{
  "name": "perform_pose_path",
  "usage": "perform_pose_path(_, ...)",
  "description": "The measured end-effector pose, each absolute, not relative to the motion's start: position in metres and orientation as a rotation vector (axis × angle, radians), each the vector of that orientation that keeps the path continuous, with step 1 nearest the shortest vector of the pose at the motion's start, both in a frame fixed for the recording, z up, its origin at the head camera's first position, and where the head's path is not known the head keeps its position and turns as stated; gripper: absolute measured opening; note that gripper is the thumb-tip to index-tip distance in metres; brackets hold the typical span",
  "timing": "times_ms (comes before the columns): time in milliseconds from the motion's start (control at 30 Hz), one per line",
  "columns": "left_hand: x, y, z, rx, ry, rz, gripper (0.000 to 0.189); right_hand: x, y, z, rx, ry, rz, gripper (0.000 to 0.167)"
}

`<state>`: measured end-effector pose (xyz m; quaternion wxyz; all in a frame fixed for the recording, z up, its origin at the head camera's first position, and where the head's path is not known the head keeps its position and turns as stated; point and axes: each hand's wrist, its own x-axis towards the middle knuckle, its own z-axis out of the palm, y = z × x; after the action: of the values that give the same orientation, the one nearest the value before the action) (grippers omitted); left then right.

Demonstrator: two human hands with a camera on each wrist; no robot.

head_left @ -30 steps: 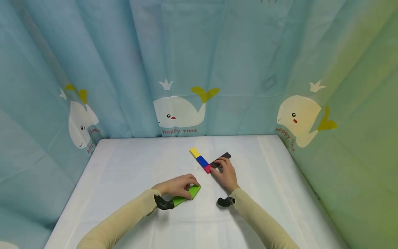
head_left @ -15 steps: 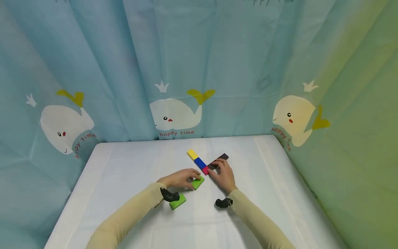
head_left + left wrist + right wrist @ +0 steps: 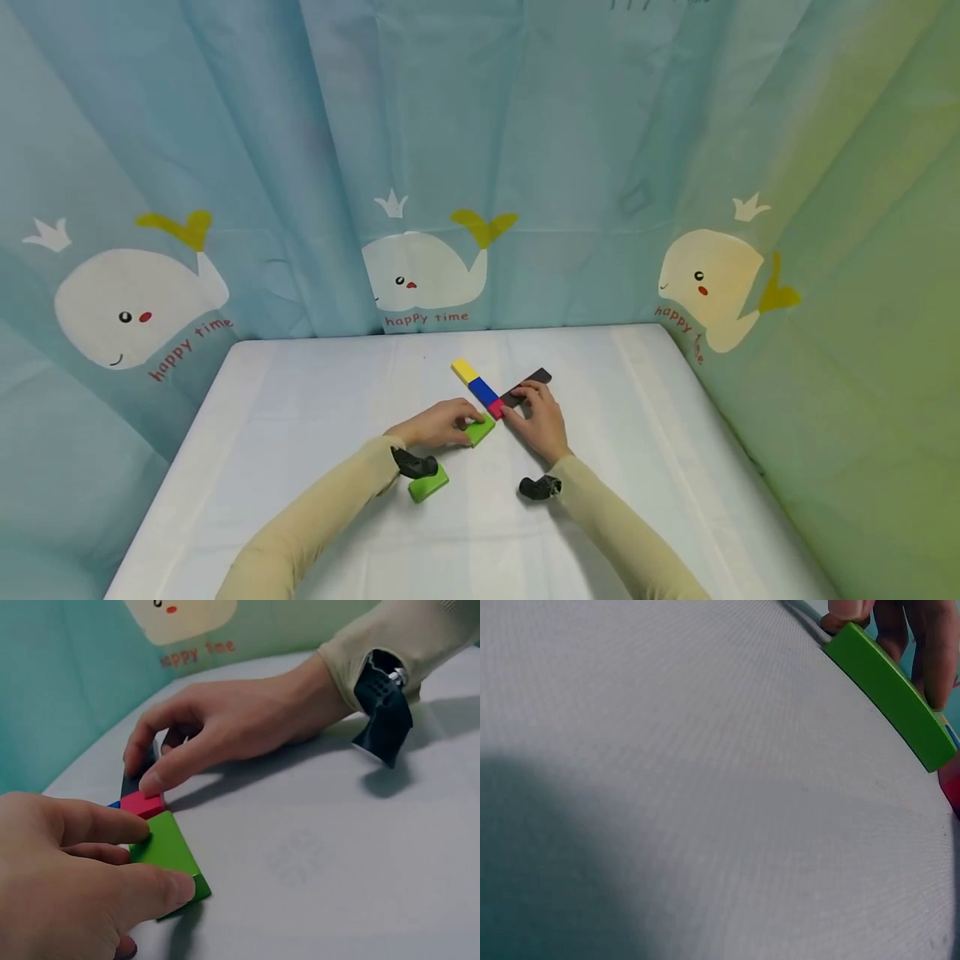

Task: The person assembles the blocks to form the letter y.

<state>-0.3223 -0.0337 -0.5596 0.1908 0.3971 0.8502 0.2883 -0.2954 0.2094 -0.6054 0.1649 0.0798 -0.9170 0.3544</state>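
My left hand (image 3: 437,422) pinches a flat green block (image 3: 481,430) between thumb and fingers, one end right at the red block (image 3: 495,409), as the left wrist view shows close up. Curled over a long black block (image 3: 542,377), my right hand (image 3: 545,425) has its fingers on it and its thumb at the red block. A blue block (image 3: 483,392) and a yellow block (image 3: 464,372) continue the line from the red one, away from me. In the right wrist view the green block (image 3: 892,694) stands out, with left fingers (image 3: 939,660) over it.
A second green block (image 3: 430,486) lies on the white table (image 3: 315,392), partly under the black strap device (image 3: 412,463) at the left wrist. Another such device (image 3: 537,487) is at the right wrist. Blue-green curtains (image 3: 585,167) with whale prints surround the table.
The left hand has drawn one green block away from the other and brought it forward and right to the red block. The right hand has stayed at the black and red blocks.
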Motion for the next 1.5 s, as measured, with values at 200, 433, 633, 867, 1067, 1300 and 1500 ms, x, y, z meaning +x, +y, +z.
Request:
perform_pose_path(200, -0.326, -0.031, -0.559, 1.119, 2.404, 0.813, 0.039, -0.296, 0.208, -0.603, 0.207, -2.635, 1.025, 0.037)
perform_pose_path(433, -0.328, -0.031, -0.557, 1.110, 2.423, 0.825, 0.039, -0.297, 0.208, -0.603, 0.223, -2.626, 1.017, 0.038)
perform_pose_path(633, -0.327, -0.031, -0.556, 1.094, 2.419, 0.833, 0.039, -0.296, 0.208, -0.603, 0.231, -2.619, 1.017, 0.038)
perform_pose_path(867, -0.330, -0.031, -0.555, 1.104, 2.407, 0.829, 0.037, -0.296, 0.208, -0.603, 0.236, -2.615, 1.007, 0.038)
perform_pose_path(1067, -0.334, -0.031, -0.557, 1.075, 2.397, 0.814, 0.037, -0.296, 0.208, -0.603, 0.237, -2.618, 1.013, 0.039)
perform_pose_path(1300, -0.334, -0.030, -0.557, 1.063, 2.397, 0.829, 0.037, -0.296, 0.208, -0.601, 0.209, -2.626, 1.028, 0.038)
perform_pose_path(1500, -0.335, -0.033, -0.559, 1.055, 2.371, 0.874, 0.038, -0.295, 0.208, -0.602, 0.219, -2.624, 1.018, 0.038)
